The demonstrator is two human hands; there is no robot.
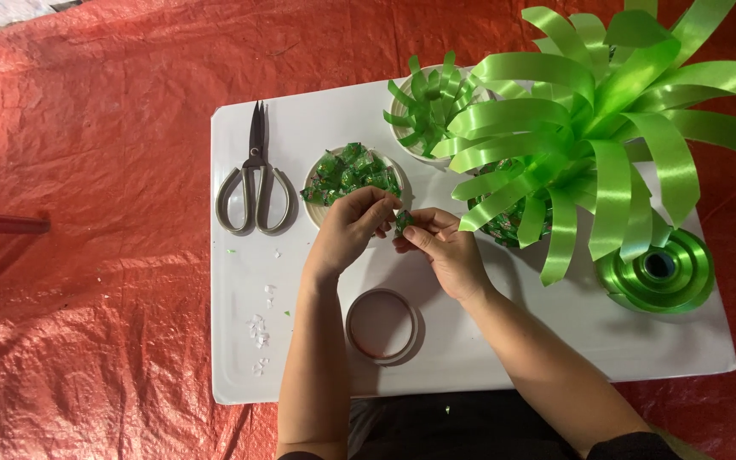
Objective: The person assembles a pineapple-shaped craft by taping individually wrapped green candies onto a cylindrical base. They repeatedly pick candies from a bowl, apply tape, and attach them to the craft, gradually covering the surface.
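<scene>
Red sheeting [87, 170], wrinkled and shiny, covers the floor, and on it lies a white board [300, 341] that serves as the work surface.

Both hands meet over the middle of the board. The left hand [347, 230] and the right hand [445, 251] are each pinched shut on one small green candy [404, 221], fingertips closing on it from opposite sides. Held this way, clear of the board, it sits where both thumbs can work its wrapper. It is too small to read well; its long axis seems to run roughly from 12 to 6 o'clock, with no clear pointing end.

At 11 o'clock from the hands, just beside them, a white bowl [310, 204] holds more green candies [353, 170], close enough for the left hand to reach. At 9 o'clock lie scissors [255, 183], closed, tips toward 12, handles toward the person. At 6 o'clock a tape roll [382, 324] lies flat.

At 1 o'clock a cup [415, 155] carries small ribbon loops [428, 106]. At 2 to 3 o'clock a large ribbon bow [589, 128] spreads its loops outward over another candy bowl [504, 230], mostly hidden. Farther out at 3 to 4 o'clock a ribbon spool [658, 273] lies on its side face, core up. Small white scraps [259, 330] dot the board at 8 o'clock.
</scene>
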